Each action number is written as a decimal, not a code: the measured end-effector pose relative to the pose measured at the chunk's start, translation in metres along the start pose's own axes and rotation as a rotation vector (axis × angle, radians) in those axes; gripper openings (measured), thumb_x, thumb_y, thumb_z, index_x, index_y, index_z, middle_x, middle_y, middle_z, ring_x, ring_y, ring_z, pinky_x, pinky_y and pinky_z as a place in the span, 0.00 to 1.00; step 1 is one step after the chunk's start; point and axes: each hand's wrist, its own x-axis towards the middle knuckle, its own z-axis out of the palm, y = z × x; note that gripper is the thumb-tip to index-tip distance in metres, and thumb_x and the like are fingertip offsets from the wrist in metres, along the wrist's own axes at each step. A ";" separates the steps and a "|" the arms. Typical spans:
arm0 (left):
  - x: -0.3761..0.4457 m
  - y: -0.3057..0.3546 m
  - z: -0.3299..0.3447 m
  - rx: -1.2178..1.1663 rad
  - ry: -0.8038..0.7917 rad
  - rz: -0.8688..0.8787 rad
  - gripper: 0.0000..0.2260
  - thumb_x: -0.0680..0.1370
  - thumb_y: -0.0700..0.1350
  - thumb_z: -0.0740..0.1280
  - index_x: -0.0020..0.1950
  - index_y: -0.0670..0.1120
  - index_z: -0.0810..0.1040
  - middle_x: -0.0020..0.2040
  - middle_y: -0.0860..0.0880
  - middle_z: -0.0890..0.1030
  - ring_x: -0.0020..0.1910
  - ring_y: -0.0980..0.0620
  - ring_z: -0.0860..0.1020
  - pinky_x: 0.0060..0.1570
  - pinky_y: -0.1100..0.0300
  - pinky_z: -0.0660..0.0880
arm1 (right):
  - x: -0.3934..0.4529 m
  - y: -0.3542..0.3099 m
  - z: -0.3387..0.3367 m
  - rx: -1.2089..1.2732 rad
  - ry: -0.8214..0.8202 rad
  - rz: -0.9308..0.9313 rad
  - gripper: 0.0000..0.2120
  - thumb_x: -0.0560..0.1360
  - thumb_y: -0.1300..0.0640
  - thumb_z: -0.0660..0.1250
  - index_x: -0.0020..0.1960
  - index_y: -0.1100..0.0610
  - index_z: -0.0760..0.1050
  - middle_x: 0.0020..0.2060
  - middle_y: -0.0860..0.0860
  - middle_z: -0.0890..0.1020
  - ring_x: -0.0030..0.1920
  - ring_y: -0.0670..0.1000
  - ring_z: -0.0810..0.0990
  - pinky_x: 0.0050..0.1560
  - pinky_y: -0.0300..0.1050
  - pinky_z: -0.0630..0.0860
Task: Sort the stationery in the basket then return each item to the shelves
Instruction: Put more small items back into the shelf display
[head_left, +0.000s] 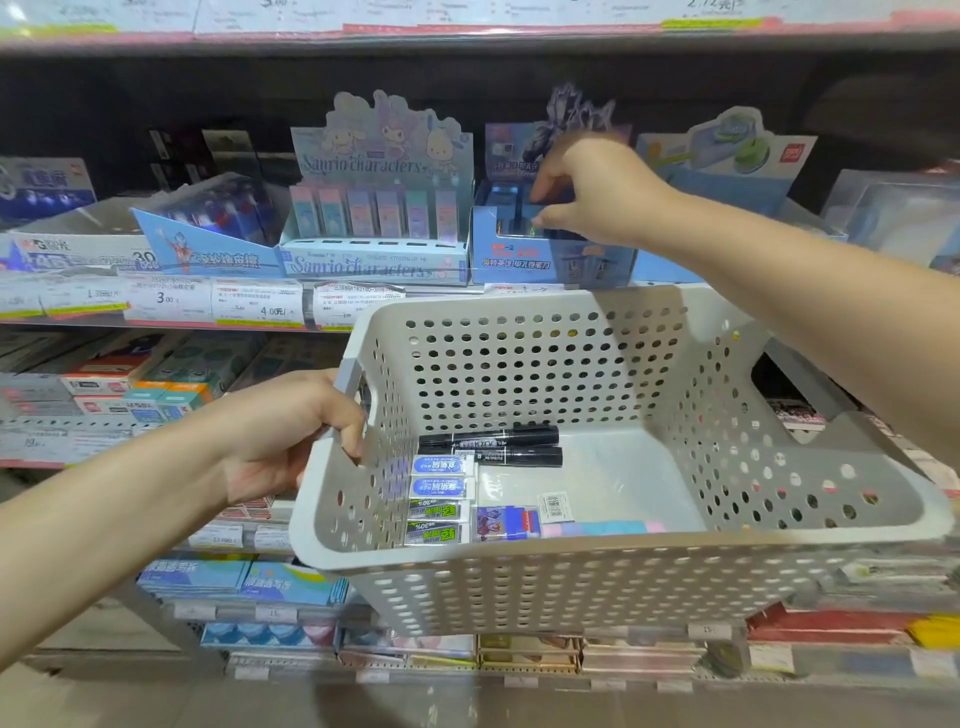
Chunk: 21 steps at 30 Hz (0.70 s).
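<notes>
My left hand (291, 436) grips the left handle of a pale grey perforated basket (623, 587) held in front of the shelves. Inside lie two black markers (493, 441), two blue-and-white erasers (441, 475), two green-and-black erasers (436, 522), a purple and red pack (506, 522), a barcode-labelled item (555, 506) and a pastel strip (602, 529). My right hand (592, 192) reaches over the basket into a blue display box (519, 254) on the middle shelf. Its thumb and fingers pinch a small dark blue item (535, 206) at the box's top; the hand is blurred.
A Sanrio characters eraser display (374, 244) stands left of the blue box, an Ultraman eraser box (208, 244) further left, and a blue correction-tape display (727, 171) on the right. Price tags (254, 306) line the shelf edge. Lower shelves (130, 395) hold more stationery packs.
</notes>
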 end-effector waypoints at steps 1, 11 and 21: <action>0.000 0.000 0.000 -0.010 0.001 -0.001 0.29 0.54 0.31 0.60 0.55 0.42 0.74 0.46 0.37 0.73 0.39 0.42 0.72 0.34 0.58 0.75 | -0.002 -0.001 0.000 0.011 0.008 0.003 0.10 0.73 0.57 0.70 0.53 0.59 0.81 0.51 0.55 0.82 0.51 0.55 0.78 0.49 0.41 0.69; 0.002 -0.001 0.002 0.026 -0.027 0.009 0.27 0.54 0.32 0.60 0.53 0.40 0.75 0.38 0.38 0.74 0.29 0.46 0.73 0.33 0.60 0.72 | -0.038 -0.021 -0.009 -0.177 0.165 -0.133 0.17 0.72 0.61 0.58 0.58 0.55 0.77 0.53 0.54 0.79 0.54 0.57 0.76 0.56 0.50 0.67; 0.011 -0.015 0.014 0.098 -0.093 0.011 0.33 0.45 0.34 0.65 0.50 0.42 0.74 0.38 0.38 0.72 0.36 0.42 0.71 0.38 0.55 0.64 | -0.140 -0.060 0.083 -0.337 -0.836 -0.237 0.08 0.73 0.55 0.64 0.48 0.59 0.76 0.40 0.54 0.78 0.38 0.55 0.75 0.32 0.40 0.69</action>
